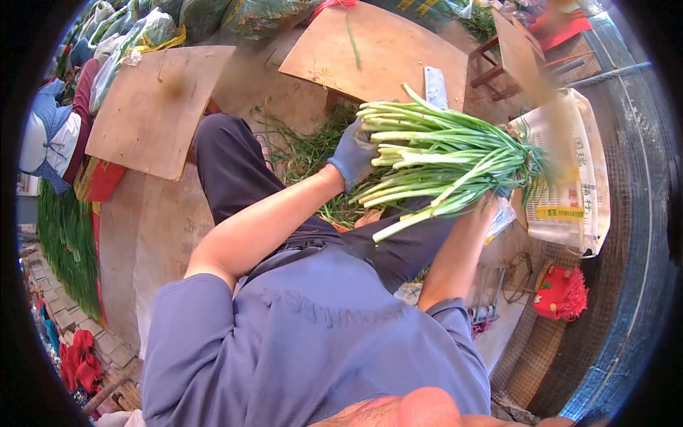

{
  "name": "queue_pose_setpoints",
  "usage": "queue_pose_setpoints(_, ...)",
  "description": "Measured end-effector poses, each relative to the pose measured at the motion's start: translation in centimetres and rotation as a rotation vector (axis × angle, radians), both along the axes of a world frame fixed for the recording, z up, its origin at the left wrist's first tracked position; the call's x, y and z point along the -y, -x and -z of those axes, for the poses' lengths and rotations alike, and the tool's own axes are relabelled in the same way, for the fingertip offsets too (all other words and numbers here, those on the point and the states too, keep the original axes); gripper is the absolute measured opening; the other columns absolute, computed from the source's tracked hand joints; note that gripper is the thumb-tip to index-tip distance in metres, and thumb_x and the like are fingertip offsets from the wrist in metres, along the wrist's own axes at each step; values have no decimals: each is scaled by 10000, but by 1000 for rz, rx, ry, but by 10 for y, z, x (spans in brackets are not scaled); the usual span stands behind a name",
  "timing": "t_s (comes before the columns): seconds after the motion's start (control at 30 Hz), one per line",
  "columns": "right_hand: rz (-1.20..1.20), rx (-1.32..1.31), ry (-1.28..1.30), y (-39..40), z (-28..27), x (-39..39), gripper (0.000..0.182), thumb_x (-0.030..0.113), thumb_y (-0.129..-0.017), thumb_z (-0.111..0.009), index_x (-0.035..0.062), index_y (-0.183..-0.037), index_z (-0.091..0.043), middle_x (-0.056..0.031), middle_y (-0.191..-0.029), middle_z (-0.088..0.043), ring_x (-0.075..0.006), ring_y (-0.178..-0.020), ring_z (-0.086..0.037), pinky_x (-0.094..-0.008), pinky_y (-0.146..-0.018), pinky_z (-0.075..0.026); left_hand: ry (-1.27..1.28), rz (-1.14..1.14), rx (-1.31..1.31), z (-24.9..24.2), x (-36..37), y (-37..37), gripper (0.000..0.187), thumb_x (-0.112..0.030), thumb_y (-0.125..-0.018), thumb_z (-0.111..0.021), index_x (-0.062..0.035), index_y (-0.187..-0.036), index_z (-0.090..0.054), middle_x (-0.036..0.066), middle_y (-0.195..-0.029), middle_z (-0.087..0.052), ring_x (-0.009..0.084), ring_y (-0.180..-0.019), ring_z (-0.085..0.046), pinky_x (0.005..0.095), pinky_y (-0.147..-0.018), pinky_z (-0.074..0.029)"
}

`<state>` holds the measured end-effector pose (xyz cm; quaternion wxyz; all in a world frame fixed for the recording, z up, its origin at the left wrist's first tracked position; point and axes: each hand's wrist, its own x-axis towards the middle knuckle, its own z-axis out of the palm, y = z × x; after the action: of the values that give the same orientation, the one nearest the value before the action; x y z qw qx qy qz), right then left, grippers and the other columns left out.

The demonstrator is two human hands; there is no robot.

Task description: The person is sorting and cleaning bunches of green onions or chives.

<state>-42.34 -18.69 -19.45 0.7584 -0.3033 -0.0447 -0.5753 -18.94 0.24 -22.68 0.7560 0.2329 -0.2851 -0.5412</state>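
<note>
A large bunch of green stalks lies across the middle right, pale ends to the left and leafy tops to the right. My left hand, in a blue-grey glove, is at the pale ends; its fingers are partly hidden behind them. My right hand is under the leafy side, mostly covered by the leaves, so its fingers cannot be made out. A cleaver rests on the wooden board just beyond the bunch. Loose green trimmings lie on the ground between my knees.
Another wooden board stands at the left, near a seated person. A white printed sack is at the right, with a red object below it. Green bundles lie at the far left; filled plastic bags are at the top.
</note>
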Motion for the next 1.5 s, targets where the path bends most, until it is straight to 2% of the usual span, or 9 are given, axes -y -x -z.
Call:
queue_pose_setpoints(0.17,261,-117,-288,24,44,19,395,389,-927,-535,38,-1039,-677,-128,-1091,-689,-303,-1068,-617,-474,-1053,-413,-133,60,-64,4,8,-3,342,31,-844,-652,5,-1180,-595,95,-1109,-679,155,-959,-662,312,-842,-556)
queue_pose_setpoints(0.63,-187,43,28,21,62,32,402,364,-895,-545,53,-1114,-673,-159,-1156,-678,-344,-1157,-591,-533,-1109,-335,-265,156,-401,1,12,2,229,-160,-962,-538,-61,-1155,-611,85,-1051,-682,178,-894,-671,353,-801,-563)
queue_pose_setpoints(0.83,121,-170,-330,32,73,36,331,360,-842,-562,80,-921,-719,-159,-1029,-713,-369,-1007,-650,-567,-957,-463,-234,312,-431,25,14,-9,286,-238,-1014,-421,-78,-1181,-589,103,-1090,-668,231,-927,-675,416,-799,-582)
queue_pose_setpoints(0.9,134,-159,-386,32,76,37,322,363,-831,-564,89,-885,-723,-160,-1010,-716,-371,-977,-657,-569,-913,-495,-346,91,-112,16,12,-3,242,-192,-1007,-456,-73,-1172,-587,104,-1057,-673,228,-880,-686,401,-752,-596)
queue_pose_setpoints(0.97,85,-78,-423,34,76,40,328,371,-831,-559,91,-894,-720,-162,-1018,-713,-368,-972,-657,-561,-903,-502,-222,255,-386,8,7,-16,203,-111,-973,-549,-62,-1166,-588,88,-938,-685,200,-808,-691,374,-721,-606)
queue_pose_setpoints(1.27,173,-220,-381,54,68,35,501,447,-812,-532,30,-1041,-691,-212,-1133,-667,-377,-1053,-627,-549,-934,-492,-556,-343,433,9,-22,-19,219,-233,-961,-625,-45,-968,-737,-58,-715,-598,19,-623,-457,190,-568,-392)
queue_pose_setpoints(1.37,105,-276,-360,52,55,21,555,472,-823,-509,17,-1101,-668,-220,-1177,-647,-382,-1087,-613,-545,-973,-469,-522,-458,600,3,-29,-24,219,-239,-959,-631,-47,-973,-735,-62,-725,-597,19,-640,-462,191,-588,-398)
queue_pose_setpoints(1.4,434,-434,-438,45,58,27,603,512,-832,-478,16,-1131,-650,-215,-1193,-642,-362,-1110,-607,-523,-988,-467,-462,-493,643,0,-32,-22,223,-242,-969,-617,-40,-967,-712,-60,-741,-601,22,-675,-483,193,-618,-410)
queue_pose_setpoints(1.5,235,-179,-416,47,57,32,451,391,-903,-482,25,-1106,-651,-183,-1156,-659,-334,-1084,-615,-507,-937,-505,-374,-420,628,-2,-50,-11,220,-236,-975,-606,-28,-971,-676,-51,-786,-614,29,-709,-507,201,-653,-431)
